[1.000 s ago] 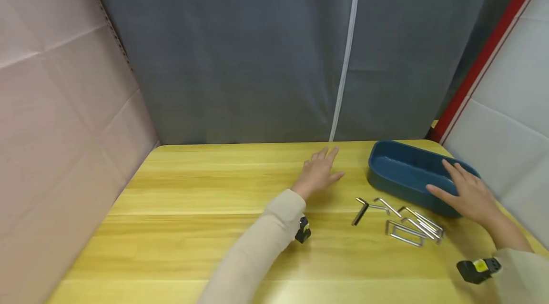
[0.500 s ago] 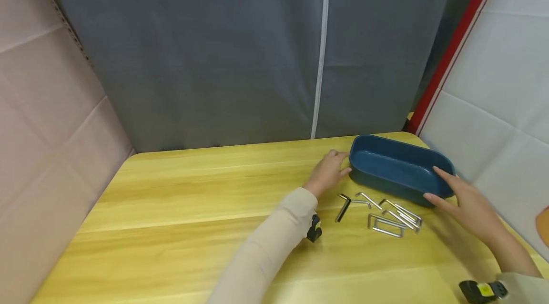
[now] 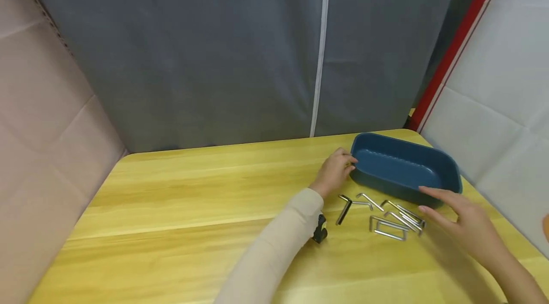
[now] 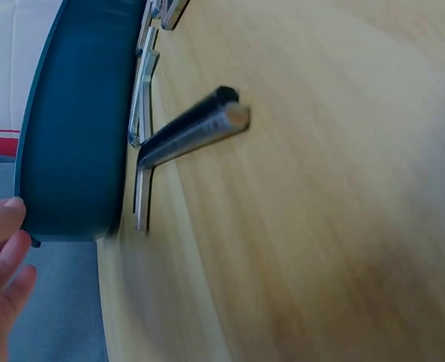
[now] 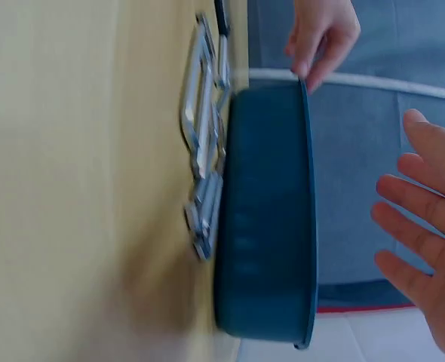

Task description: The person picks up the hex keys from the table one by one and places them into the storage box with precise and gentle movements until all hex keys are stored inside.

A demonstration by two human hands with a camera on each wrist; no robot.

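Blue oval tray (image 3: pixel 403 168) between two hands on a yellow wooden table (image 3: pixel 193 208).

Near the table's far right corner, the tray sits flat with its left end at the fingertips of the left hand (image 3: pixel 336 170), whose fingers curl at the rim; whether they actually grip it cannot be told. The right hand (image 3: pixel 465 220) hovers just off the tray's near right end, fingers straight and spread, holding nothing. Just in front of the tray lies a loose cluster of silver hex keys (image 3: pixel 392 218), with one dark hex key (image 3: pixel 344 209) at its left edge, nearer the left wrist. Behind the table hangs a grey curtain (image 3: pixel 214 46); a pink padded panel (image 3: pixel 38 127) stands to the left, and a white wall with a red strip (image 3: pixel 454 42) to the right.
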